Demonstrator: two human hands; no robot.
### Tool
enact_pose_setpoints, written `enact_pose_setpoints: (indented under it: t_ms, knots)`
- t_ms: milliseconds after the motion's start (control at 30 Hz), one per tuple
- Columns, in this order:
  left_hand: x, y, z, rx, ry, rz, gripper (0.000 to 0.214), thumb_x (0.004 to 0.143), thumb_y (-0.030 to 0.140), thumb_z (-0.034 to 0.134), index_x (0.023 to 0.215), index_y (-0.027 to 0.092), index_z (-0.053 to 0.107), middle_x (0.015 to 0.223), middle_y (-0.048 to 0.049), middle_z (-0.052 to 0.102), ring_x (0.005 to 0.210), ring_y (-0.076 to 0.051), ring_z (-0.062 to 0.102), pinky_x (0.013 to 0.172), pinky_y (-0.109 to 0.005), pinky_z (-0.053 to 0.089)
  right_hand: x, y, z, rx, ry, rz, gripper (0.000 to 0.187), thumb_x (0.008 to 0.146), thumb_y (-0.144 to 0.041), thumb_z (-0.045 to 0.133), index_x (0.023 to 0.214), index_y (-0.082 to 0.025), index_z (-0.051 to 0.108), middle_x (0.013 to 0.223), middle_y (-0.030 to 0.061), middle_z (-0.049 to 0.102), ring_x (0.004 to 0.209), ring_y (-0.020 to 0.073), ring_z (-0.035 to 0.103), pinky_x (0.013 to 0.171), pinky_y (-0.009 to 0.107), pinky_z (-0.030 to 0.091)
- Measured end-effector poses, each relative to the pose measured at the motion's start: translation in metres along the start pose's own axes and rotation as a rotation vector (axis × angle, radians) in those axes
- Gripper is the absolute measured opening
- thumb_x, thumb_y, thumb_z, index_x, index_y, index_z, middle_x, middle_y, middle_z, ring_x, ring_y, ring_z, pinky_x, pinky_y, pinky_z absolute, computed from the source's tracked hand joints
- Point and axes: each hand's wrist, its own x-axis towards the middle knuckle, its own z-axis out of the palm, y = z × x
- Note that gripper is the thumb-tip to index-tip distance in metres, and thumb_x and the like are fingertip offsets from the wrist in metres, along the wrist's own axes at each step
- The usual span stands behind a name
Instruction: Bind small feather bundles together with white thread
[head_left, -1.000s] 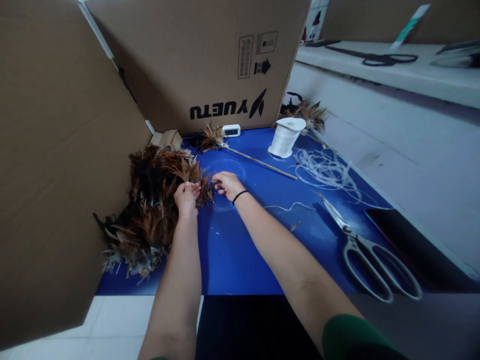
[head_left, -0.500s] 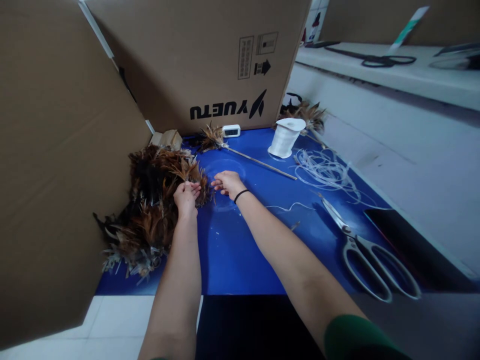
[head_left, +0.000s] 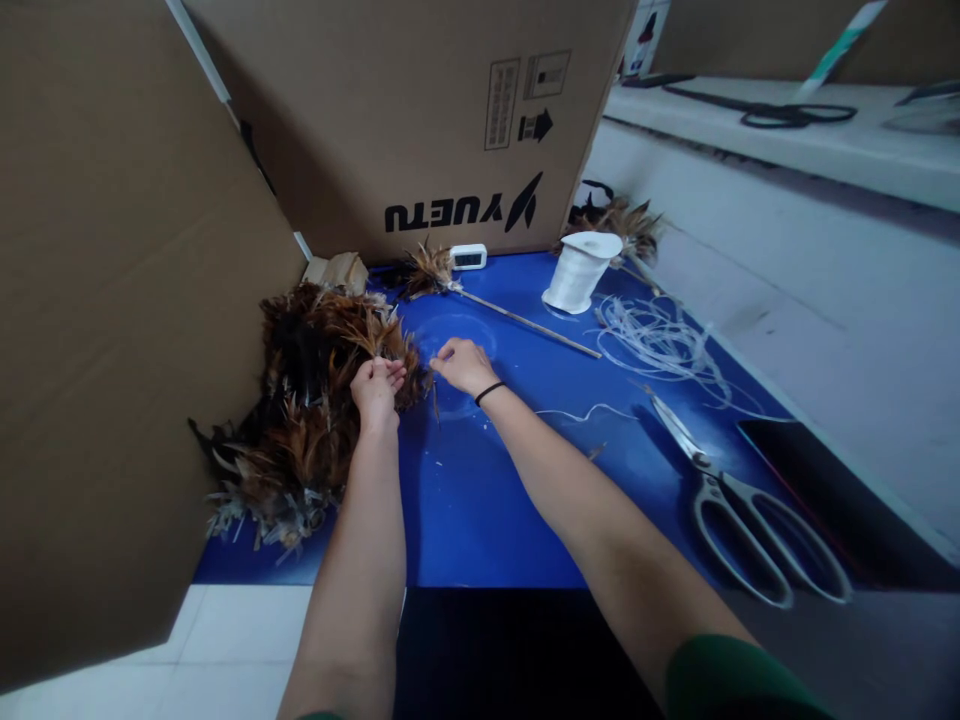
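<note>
A large heap of brown and black feathers (head_left: 311, 420) with pale quill ends lies on the left of the blue table. At its right edge is my left hand (head_left: 377, 390), its fingers closed together; what they pinch is too small to make out. Just to the right, my right hand (head_left: 463, 366), wearing a black band at the wrist, has thumb and fingertips pinched. A thin dark feather (head_left: 436, 403) hangs below those fingertips. Beyond the hands, a thin stick (head_left: 529, 325) with a feather tuft (head_left: 427, 272) bound to its end rests on the table.
Right of my hands are a white ribbon spool (head_left: 581, 275), a tangle of clear strips (head_left: 660, 340), large scissors (head_left: 739, 500) and a black flat object (head_left: 832, 500). Cardboard (head_left: 337, 110) walls the back and left. A small digital display (head_left: 469, 257) stands behind.
My right hand's fingers have drawn together into a pinch. My left hand stays at the heap's edge. The whole view has shifted slightly.
</note>
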Motion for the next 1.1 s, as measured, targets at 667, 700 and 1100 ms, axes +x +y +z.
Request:
enact_pose_setpoints:
  t_ms: [667,700,1100]
  knots:
    - [-0.022,0.010,0.014,0.063,-0.172,0.229,0.022,0.080,0.036,0.053,0.070,0.016,0.055,0.072,-0.0040,0.066,0.050,-0.010,0.060,0.037,-0.015,0.033,-0.061,0.018,-0.027,-0.211,-0.284,-0.181,0.011,0.076,-0.016,0.054,0.069,-0.016,0.062,0.062,0.0005,0.065,0.056,0.0100,0.059,0.051,0.019,0.040]
    - [-0.025,0.010,0.015,0.056,-0.191,0.219,0.022,0.080,0.036,0.053,0.070,0.016,0.056,0.071,-0.0039,0.066,0.049,-0.010,0.059,0.037,-0.016,0.033,-0.064,0.019,-0.032,-0.047,-0.284,-0.142,0.010,0.076,-0.015,0.053,0.069,-0.015,0.061,0.060,-0.0005,0.064,0.050,0.0077,0.055,0.047,0.018,0.038]
    - [-0.062,-0.002,0.034,-0.031,-0.597,-0.050,0.029,0.072,0.042,0.066,0.076,0.015,0.057,0.072,-0.0012,0.064,0.052,-0.009,0.056,0.041,-0.018,0.034,-0.071,0.037,-0.053,0.958,-0.078,-0.043,0.023,0.058,-0.022,0.074,0.079,-0.013,0.068,0.068,0.0004,0.067,0.053,0.0057,0.053,0.049,0.019,0.039]
